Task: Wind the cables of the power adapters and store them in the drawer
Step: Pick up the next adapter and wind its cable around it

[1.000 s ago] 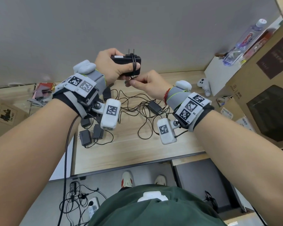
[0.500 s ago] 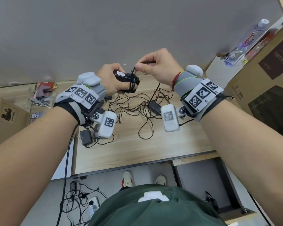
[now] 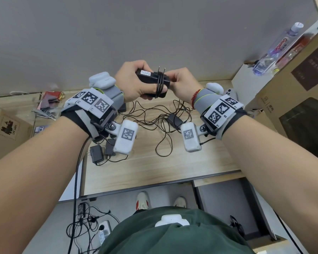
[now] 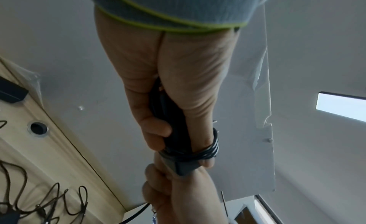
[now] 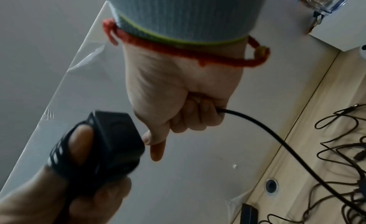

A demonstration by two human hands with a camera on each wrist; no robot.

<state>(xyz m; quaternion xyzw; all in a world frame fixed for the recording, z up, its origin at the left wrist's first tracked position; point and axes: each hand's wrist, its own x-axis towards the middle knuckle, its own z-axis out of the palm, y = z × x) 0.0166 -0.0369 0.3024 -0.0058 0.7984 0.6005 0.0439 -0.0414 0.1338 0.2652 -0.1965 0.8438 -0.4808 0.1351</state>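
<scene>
office workspace: wooden desk point(image 3: 154, 169) with grommet hole point(image 5: 271, 185), cardboard boxes point(image 3: 299, 85), floor power strip point(image 3: 103, 230)

Light: soft and even in the head view; both wrist views are dimmer.
Source: a bright ceiling panel point(image 4: 341, 106) glows at the right edge of the left wrist view.
Blur: the power adapter point(image 5: 117, 143) looks smeared in the right wrist view.
Bending: the arms look stretched near the head view's edges.
</scene>
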